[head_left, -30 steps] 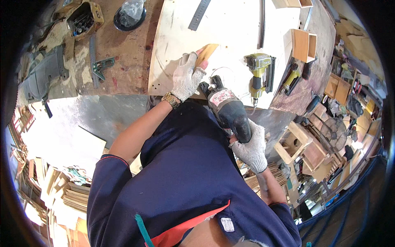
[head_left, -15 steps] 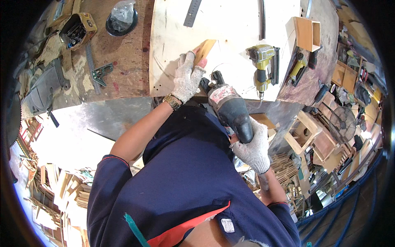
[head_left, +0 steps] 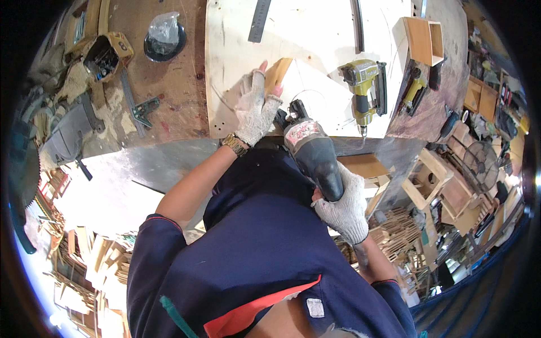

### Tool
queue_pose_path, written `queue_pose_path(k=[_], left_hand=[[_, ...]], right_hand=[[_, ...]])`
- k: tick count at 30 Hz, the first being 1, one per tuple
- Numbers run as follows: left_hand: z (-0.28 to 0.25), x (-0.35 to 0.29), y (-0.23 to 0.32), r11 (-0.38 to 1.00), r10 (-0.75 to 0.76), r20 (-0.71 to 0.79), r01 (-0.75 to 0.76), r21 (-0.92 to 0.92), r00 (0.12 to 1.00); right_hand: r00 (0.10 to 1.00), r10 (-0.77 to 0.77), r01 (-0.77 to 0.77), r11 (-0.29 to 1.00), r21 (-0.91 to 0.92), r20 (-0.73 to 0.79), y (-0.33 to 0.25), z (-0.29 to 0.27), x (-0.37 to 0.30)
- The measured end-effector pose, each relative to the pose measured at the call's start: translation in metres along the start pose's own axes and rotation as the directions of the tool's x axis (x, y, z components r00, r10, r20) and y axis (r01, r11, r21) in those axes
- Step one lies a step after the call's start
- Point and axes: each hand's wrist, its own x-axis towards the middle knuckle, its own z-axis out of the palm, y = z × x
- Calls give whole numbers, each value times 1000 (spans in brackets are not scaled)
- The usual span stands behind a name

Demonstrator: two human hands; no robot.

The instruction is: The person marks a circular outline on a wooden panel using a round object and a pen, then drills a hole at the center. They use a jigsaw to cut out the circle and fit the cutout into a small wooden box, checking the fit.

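Observation:
My left hand [head_left: 255, 112], in a white fingertip-less glove, rests on a wooden board [head_left: 279, 72] on the pale worktop. Its thumb and fingers lie on either side of the board's tan edge, with the index finger stretched out. My gloved right hand [head_left: 345, 205] is closed around the rear of a dark, long-bodied power tool [head_left: 316, 155], which looks like a jigsaw. Its black front end points away from me, close to the board's near side and the left hand. The blade and the contact with the wood cannot be made out.
A yellow-green nail gun [head_left: 362, 90] lies right of the board. Farther right are a small wooden box [head_left: 422, 42] and another yellow tool [head_left: 414, 90]. A steel ruler [head_left: 258, 21] lies at the far side. Left are a square [head_left: 145, 110] and a dark round dish [head_left: 164, 48].
The view has shifted slightly. My left index finger now reaches out more, away from the board's tan edge. The power tool stays in my right hand in nearly the same place.

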Motion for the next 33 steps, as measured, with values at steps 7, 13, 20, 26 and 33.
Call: queue_pose_path(k=[7, 13, 20, 26, 33], left_hand=[[2, 110, 22, 904, 355, 573, -427, -11, 739], [-12, 91, 20, 931, 356, 389, -360, -64, 850], [-29, 54, -7, 962, 271, 113, -269, -35, 956], [-39, 9, -12, 998, -24, 16, 23, 54, 1000], [-14, 3, -6, 968, -7, -234, -51, -245, 972]], right_hand=[[996, 40, -34, 997, 75, -75, -2, 11, -5], [994, 12, -9, 1000, 25, -111, -4, 17, -7], [996, -87, 86, 991, -107, -4, -21, 0, -5], [983, -134, 159, 963, -219, 125, -6, -5, -7], [974, -178, 203, 961, -189, 140, 0, -4, -6]])
